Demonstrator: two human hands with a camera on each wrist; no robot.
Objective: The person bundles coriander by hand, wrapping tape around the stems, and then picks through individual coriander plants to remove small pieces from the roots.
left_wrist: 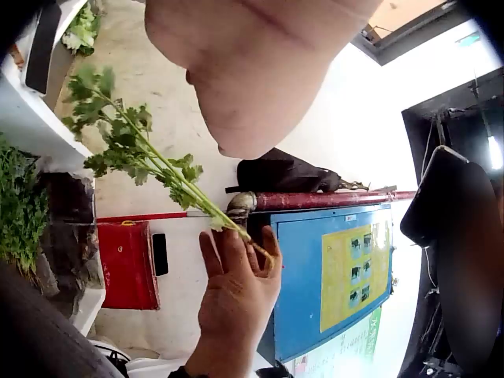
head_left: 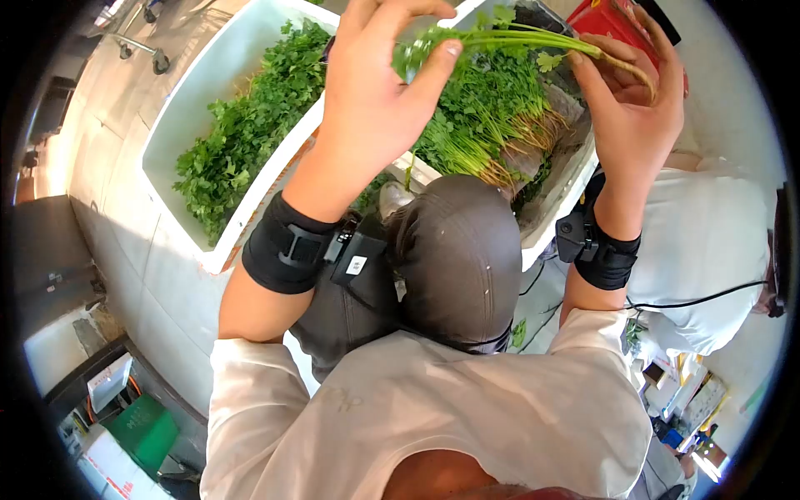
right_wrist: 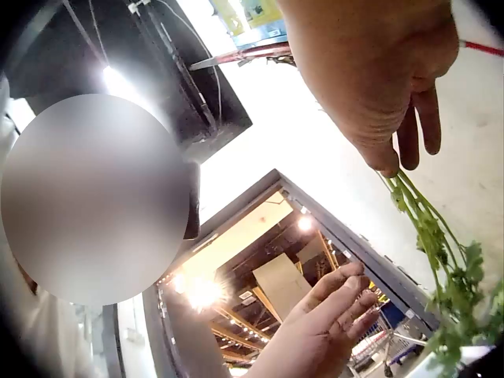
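- Pale floor tiles (head_left: pixel 125 200) run down the left side of the head view, smooth and matt, crossed by thin joints.
- Next, at upper left, I see a white box (head_left: pixel 187 108) with smooth walls and a thick rim; the loose greens (head_left: pixel 250 133) inside are frilly, soft and tangled.
- Upper centre, the left hand (head_left: pixel 375 92) is lifted with its fingers loosely bent, and it grips nothing. From the right wrist view I judge it apart from the stems. I would bring it in with a light fingertip touch, since such thin leaves would probably bruise under a squeeze.
- Between the two hands, at the top, hangs the leafy sprig (head_left: pixel 533 38): ragged, lobed leaves toward the left, slim green stems, then a pale, tapering root that curves at the right end. I would support it along the stems, as they look crisp enough to snap if bent hard.
- Below it, the second box (head_left: pixel 546 237) has a scuffed white rim; the bunched greens (head_left: pixel 467 108) in it end in straight stems and wiry brown roots.
- Farther right, the right hand (head_left: pixel 633 108) pinches the sprig near its root end. That hold seems sound to me: firm at the tough base, leaves left free to turn and inspect.
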